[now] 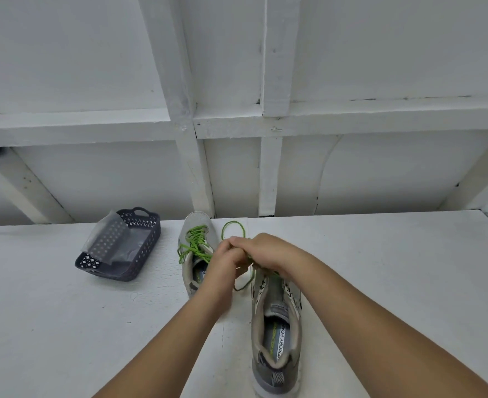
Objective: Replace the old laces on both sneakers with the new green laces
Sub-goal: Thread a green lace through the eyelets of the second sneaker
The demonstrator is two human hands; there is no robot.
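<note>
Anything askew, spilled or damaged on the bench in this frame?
Nothing spilled or damaged. The dark basket sits at an angle with a clear plastic wrapper hanging over its rim. Both hands, left and right, are bunched on the green lace of the near sneaker.

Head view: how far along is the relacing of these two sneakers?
Done: the far grey sneaker is laced in green. In hand: the left hand and right hand grip the thin green lace over the near grey sneaker. Left: finishing it; how far is hidden.
</note>
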